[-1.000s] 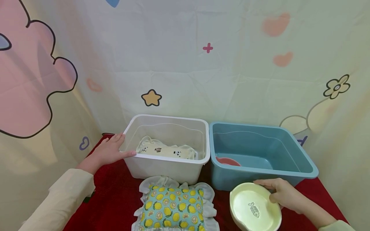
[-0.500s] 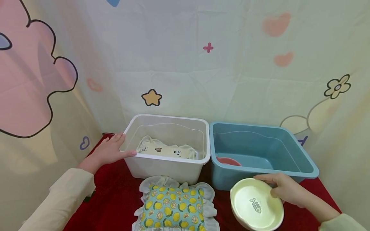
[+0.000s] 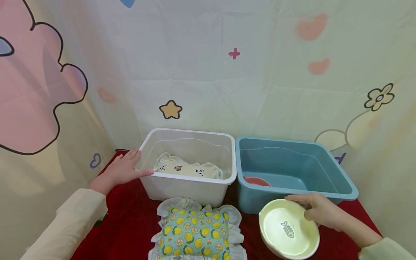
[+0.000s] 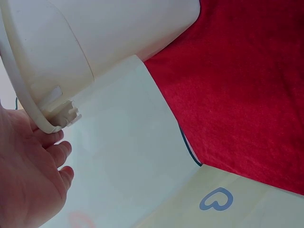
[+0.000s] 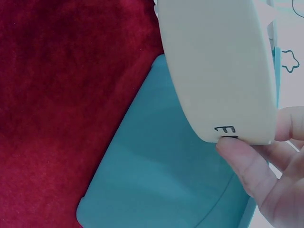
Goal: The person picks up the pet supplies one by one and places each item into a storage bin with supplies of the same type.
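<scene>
In the head view my right hand point(image 3: 320, 211) pinches the rim of a pale yellow bowl point(image 3: 279, 231), tilted so its inside with a grey fishbone print faces me. The right wrist view shows the thumb point(image 5: 240, 154) on the bowl's outer wall point(image 5: 218, 61), near black lettering. The bowl is in front of a blue bin point(image 3: 292, 144), which has a coral-red item point(image 3: 256, 181) inside, partly hidden by its wall. My left hand point(image 3: 121, 169) rests spread on the left front corner of a white bin point(image 3: 188, 184). Inside that bin lies a cream frilled cloth item point(image 3: 185, 168) with small animal faces.
A lemon-print cushion point(image 3: 195, 231) with a white ruffle lies before the white bin. Red cloth point(image 3: 126, 216) covers the table. Behind the bins hangs a pale printed curtain point(image 3: 208, 72). The two bins stand side by side.
My right hand has shifted slightly up and right with the bowl, then stayed almost still. The left hand, bins and cushion have not moved.
</scene>
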Demonstrator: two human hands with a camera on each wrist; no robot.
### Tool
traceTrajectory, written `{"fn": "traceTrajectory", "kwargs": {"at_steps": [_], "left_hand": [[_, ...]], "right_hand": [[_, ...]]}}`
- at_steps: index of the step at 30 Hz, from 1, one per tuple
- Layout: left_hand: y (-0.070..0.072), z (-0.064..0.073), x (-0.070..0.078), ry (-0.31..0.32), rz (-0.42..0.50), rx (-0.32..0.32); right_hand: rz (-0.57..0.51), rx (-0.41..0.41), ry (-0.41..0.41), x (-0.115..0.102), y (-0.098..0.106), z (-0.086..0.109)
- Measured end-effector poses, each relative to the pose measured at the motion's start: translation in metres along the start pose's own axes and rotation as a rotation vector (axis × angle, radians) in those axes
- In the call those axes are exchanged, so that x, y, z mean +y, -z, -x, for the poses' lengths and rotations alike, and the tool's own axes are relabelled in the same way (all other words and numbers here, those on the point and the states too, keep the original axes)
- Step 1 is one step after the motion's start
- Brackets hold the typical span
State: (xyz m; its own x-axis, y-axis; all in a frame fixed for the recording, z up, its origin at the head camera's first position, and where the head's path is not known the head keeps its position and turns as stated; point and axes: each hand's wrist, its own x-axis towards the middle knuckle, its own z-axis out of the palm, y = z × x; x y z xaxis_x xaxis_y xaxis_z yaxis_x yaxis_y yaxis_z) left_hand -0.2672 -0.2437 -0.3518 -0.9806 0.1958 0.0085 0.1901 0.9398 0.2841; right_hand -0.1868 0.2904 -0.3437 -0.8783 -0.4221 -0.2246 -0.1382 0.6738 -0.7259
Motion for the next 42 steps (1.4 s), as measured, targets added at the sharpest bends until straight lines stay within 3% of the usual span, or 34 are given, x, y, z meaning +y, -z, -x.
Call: {"fn": "traceTrajectory", "kwargs": {"at_steps": [23,42], "left_hand": [[-0.001,-0.002,-0.002,0.014,0.008,-0.008],[0.000,-0.001,0.001,0.004,-0.014,-0.006]], "right_hand": [[0.092,0.016,0.051,-0.014,0.010,0.001],[0.163,-0.003,0.178,-0.028,0.021,0.001]]}}
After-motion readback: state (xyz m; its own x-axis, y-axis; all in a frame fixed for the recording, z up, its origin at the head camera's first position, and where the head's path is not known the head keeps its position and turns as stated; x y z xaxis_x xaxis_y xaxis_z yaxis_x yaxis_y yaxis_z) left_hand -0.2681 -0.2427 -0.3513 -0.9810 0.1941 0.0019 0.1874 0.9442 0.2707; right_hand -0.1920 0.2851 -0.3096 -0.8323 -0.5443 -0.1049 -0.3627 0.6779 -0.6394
